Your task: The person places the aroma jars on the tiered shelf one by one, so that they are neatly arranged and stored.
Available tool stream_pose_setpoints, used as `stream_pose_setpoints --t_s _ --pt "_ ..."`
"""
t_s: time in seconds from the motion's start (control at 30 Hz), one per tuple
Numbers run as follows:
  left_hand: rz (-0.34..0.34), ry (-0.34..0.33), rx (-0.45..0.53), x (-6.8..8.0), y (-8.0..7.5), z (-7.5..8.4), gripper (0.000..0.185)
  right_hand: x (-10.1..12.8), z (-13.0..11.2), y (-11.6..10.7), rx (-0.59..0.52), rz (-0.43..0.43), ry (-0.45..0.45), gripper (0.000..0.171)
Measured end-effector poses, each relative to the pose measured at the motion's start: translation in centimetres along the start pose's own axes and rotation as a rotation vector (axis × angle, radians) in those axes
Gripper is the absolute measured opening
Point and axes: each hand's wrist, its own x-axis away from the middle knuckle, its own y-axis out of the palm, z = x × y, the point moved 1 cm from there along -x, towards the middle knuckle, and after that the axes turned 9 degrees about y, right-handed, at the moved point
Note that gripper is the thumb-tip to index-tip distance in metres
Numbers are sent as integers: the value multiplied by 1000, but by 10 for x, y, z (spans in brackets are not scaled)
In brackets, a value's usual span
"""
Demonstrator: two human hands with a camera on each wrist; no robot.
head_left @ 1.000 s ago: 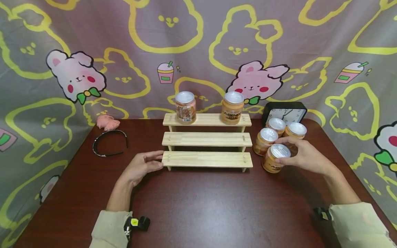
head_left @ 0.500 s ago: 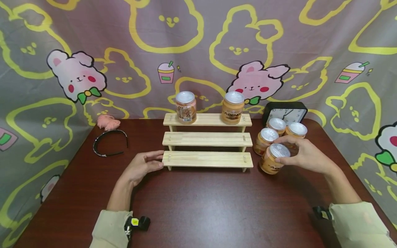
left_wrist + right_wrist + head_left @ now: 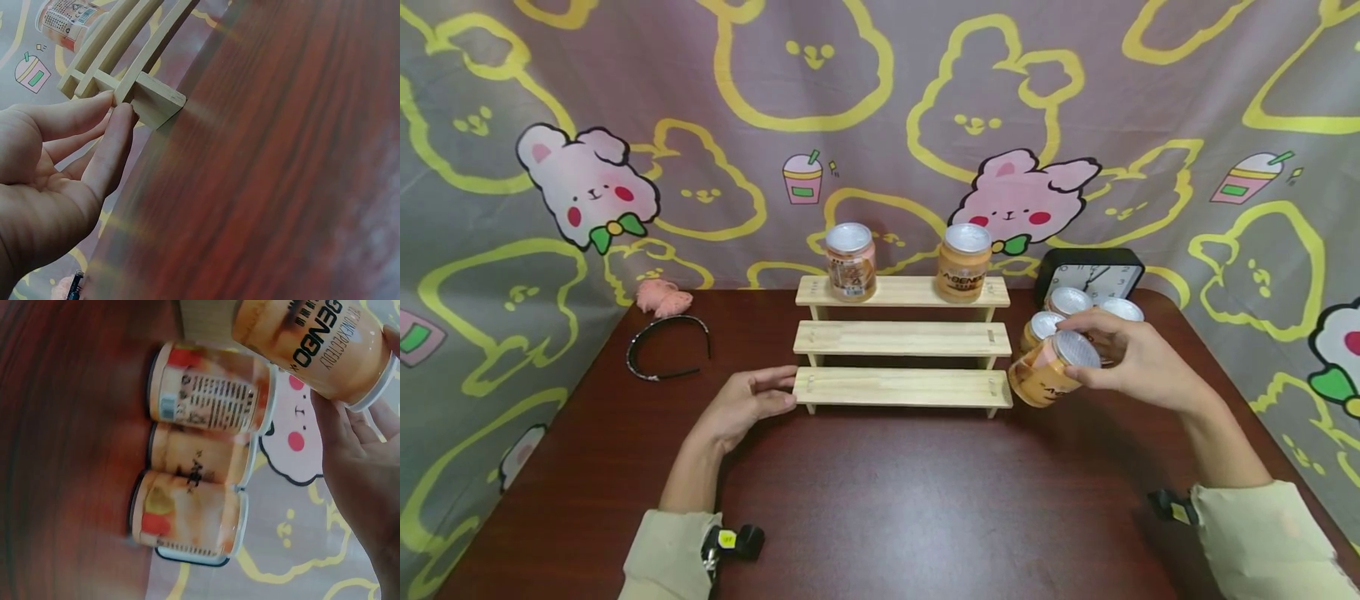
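Note:
My right hand (image 3: pixel 1086 357) grips an orange jar (image 3: pixel 1045 377) with a silver lid by its top, lifted off the table and tilted to the left, close to the right end of a wooden three-step shelf (image 3: pixel 901 387). The right wrist view shows that jar (image 3: pixel 312 344) above three jars (image 3: pixel 200 459) standing together. My left hand (image 3: pixel 758 392) rests on the table with straight fingers (image 3: pixel 115 119) touching the left end of the bottom step (image 3: pixel 153 100). On the top step stand two jars (image 3: pixel 850 261) (image 3: pixel 963 262).
Three more jars (image 3: pixel 1070 301) cluster at the right, in front of a black clock (image 3: pixel 1101 268). A black headband (image 3: pixel 666 346) and a pink scrunchie (image 3: pixel 658 296) lie at the back left. A dark wooden table (image 3: pixel 895 500) is backed by a cartoon curtain.
My right hand has lifted its jar off the table and tilted it left toward the shelf. The left hand has stayed at the shelf's end.

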Motion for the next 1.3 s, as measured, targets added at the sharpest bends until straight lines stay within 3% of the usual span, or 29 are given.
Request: stream_pose_setpoints --t_s 0.17,0.43,0.67,0.97,1.3 --pt "1 3 20 0 2 -2 60 -5 -9 3 -60 45 -37 52" --pt "-4 1 32 0 0 -3 60 -13 -25 13 -64 149 -36 50" --pt "-16 18 32 0 0 -2 60 -20 -36 23 -130 157 -44 50" --pt "-23 17 36 0 0 0 60 -30 -43 41 -207 165 -127 53" --pt "-27 33 49 -1 -1 -2 60 -41 -47 55 -226 211 -183 54"
